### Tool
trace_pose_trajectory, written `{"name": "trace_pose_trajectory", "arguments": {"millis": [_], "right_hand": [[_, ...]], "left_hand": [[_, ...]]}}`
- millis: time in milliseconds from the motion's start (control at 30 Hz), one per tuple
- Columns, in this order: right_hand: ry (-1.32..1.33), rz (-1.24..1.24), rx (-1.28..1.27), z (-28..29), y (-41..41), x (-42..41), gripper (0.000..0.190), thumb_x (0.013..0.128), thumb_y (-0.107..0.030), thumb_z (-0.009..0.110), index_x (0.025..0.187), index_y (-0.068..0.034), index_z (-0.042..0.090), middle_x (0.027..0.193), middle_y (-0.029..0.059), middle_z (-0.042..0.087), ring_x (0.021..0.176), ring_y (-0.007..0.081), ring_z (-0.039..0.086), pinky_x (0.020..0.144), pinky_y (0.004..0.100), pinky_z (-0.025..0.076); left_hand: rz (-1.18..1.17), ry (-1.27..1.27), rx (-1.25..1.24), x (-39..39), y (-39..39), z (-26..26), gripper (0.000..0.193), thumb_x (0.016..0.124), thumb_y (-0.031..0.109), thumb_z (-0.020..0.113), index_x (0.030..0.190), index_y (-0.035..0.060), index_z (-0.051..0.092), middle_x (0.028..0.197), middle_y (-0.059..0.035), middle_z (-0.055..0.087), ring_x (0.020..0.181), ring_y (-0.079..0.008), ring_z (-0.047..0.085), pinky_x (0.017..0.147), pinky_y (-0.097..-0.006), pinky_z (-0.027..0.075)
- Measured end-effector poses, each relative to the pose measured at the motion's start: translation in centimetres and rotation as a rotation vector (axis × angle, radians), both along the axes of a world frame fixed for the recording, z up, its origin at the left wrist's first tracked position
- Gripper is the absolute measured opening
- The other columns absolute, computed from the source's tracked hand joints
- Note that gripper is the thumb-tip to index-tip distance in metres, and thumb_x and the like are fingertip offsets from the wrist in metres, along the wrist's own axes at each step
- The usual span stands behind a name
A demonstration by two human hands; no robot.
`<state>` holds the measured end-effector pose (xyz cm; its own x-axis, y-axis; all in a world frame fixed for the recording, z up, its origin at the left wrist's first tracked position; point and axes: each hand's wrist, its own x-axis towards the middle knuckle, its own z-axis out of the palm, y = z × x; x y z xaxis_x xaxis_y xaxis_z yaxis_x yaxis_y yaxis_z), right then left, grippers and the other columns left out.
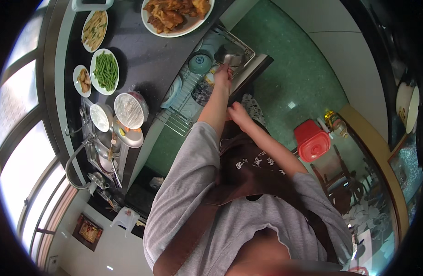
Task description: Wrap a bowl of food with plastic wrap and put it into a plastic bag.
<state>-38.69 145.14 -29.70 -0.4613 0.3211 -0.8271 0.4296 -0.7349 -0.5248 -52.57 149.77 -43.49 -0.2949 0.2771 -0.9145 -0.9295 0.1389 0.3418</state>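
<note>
My left hand (pixel 223 76) reaches into a pulled-out drawer with a wire rack (pixel 187 89). Its fingers are on the rim of a stainless steel bowl (pixel 231 57) at the rack's far end. Beside that bowl sits a green bowl (pixel 200 62) with a blue mark on its base. A patterned dish (pixel 201 93) lies partly behind my left forearm, and a pale plate (pixel 172 91) leans in the rack. My right hand (pixel 238 115) is curled at the front of my brown apron (pixel 246 158), close to the drawer front (pixel 252 74); whether it holds anything cannot be seen.
On the dark counter (pixel 135 58) stand a plate of browned meat (pixel 177 15), green beans (pixel 106 71) and covered bowls (pixel 129 109). A sink with a curved faucet (pixel 71 169) lies at left. A red lidded container (pixel 311 141) and an oil bottle (pixel 335 124) stand at right.
</note>
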Motion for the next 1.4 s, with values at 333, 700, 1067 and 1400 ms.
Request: {"name": "trace_pose_trajectory", "arguments": {"millis": [333, 700, 1067, 1400], "right_hand": [[0.002, 0.11, -0.056, -0.1, 0.7, 0.4, 0.026, 0.093, -0.012, 0.055, 0.108, 0.01, 0.057, 0.104, 0.0157, 0.068, 0.084, 0.0258, 0.073, 0.063, 0.0342, 0.061], [-0.066, 0.25, -0.226, 1.7, 2.3, -4.0, 0.022, 0.088, -0.004, 0.046, 0.103, 0.011, 0.054, 0.11, 0.0218, 0.067, 0.098, 0.0363, 0.072, 0.08, 0.0393, 0.063], [-0.028, 0.091, -0.118, -2.1, 4.1, -14.5, 0.034, 0.081, 0.002, 0.049, 0.114, 0.005, 0.053, 0.119, 0.022, 0.061, 0.117, 0.0381, 0.063, 0.095, 0.0511, 0.057], [0.116, -0.349, 0.144, -2.9, -5.3, -23.7, 0.061, 0.089, 0.009, 0.031, 0.148, -0.005, 0.035, 0.145, 0.0192, 0.049, 0.129, 0.0359, 0.055, 0.114, 0.0603, 0.033]], "left_hand": [[-0.391, 0.434, 0.15, -0.6, -6.0, 12.9, 0.017, 0.096, 0.02, 0.069, 0.095, 0.0037, 0.069, 0.079, 0.0004, 0.064, 0.063, -0.007, 0.058, 0.056, -0.022, 0.046], [-0.871, 1.631, -0.409, -0.3, -27.0, 37.1, 0.012, 0.086, 0.013, 0.073, 0.098, 0.0115, 0.073, 0.078, -0.0027, 0.06, 0.065, -0.0218, 0.061, 0.056, -0.0342, 0.048], [-0.88, 2.001, -1.084, -5.3, -51.2, 45.1, 0.032, 0.073, 0.009, 0.071, 0.105, 0.0112, 0.074, 0.084, 0.0035, 0.062, 0.067, -0.0133, 0.058, 0.054, -0.0272, 0.049], [-0.884, 2.191, -1.222, -17.3, -73.8, 45.9, 0.031, 0.072, 0.011, 0.069, 0.104, 0.0099, 0.072, 0.086, 0.0039, 0.06, 0.068, -0.0112, 0.057, 0.054, -0.0258, 0.046]]}}
